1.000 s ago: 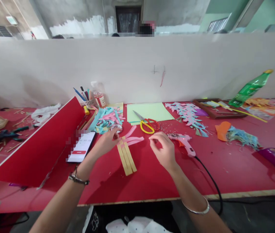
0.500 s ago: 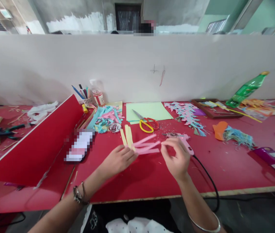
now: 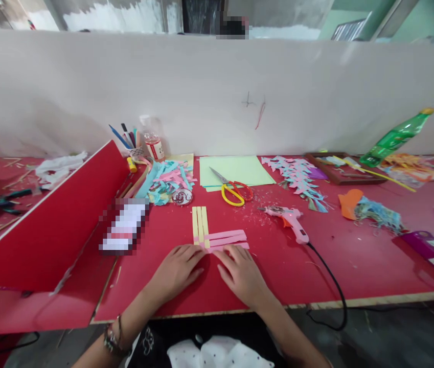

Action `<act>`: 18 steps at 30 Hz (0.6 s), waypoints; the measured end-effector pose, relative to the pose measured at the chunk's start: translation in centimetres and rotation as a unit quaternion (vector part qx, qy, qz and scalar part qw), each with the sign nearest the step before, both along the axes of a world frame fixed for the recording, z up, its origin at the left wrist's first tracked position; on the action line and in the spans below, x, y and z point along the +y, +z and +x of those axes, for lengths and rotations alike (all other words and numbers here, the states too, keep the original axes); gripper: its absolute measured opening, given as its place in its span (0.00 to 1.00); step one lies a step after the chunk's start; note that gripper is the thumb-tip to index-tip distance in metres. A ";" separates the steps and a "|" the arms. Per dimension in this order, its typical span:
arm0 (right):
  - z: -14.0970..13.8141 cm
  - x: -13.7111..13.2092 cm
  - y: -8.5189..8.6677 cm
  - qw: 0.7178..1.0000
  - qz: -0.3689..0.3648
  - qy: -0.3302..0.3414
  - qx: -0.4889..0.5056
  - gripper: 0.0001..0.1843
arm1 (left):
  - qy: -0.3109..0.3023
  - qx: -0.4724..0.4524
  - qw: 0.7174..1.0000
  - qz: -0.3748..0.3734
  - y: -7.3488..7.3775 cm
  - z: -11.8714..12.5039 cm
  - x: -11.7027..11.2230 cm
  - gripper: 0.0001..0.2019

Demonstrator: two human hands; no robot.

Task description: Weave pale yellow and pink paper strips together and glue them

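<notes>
Yellow paper strips lie upright on the red table, crossed at their lower end by pink paper strips running to the right. Where they cross, they form a small woven corner. My left hand rests with its fingertips on the lower left edge of this weave, thumb apart. Lying on the bottom edge of the pink strips, my right hand has its fingers stretched out and thumb apart. Both hands look open, pressing the strips flat. The lowest strip is partly hidden under the fingers.
Scissors lie on green paper beyond the strips. A pink glue gun with a black cord is at right. Left stand a phone, a red board and a pile of cut paper. A green bottle leans far right.
The strips have come down from my left hand's grasp to lie flat on the table. My right hand has moved left from its pinch near the glue gun onto the strips.
</notes>
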State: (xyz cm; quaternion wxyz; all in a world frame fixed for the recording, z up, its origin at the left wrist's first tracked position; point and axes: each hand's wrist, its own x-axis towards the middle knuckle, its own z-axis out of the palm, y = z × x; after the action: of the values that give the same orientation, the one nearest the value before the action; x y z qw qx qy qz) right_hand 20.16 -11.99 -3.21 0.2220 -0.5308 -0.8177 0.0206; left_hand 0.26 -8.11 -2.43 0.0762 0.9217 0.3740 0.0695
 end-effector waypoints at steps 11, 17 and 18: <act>3.0 -0.1 -0.2 0.991 -0.001 -0.129 -0.024 0.14 | 0.037 -0.017 0.999 -0.022 0.5 0.8 -0.7 0.15; 1.8 0.9 -0.1 0.974 -0.003 -0.226 0.000 0.17 | 0.063 -0.053 0.996 -0.023 0.3 1.3 -0.4 0.13; 1.4 1.2 -0.1 0.973 -0.007 -0.233 -0.005 0.17 | 0.068 -0.058 0.996 -0.024 0.3 1.4 -0.4 0.13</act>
State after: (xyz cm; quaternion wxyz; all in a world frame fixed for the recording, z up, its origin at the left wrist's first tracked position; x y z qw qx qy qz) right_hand 21.54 -10.79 -3.26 0.2128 -0.7081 -0.6727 -0.0282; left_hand 1.68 -8.54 -2.13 0.1146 0.8864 0.4324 0.1192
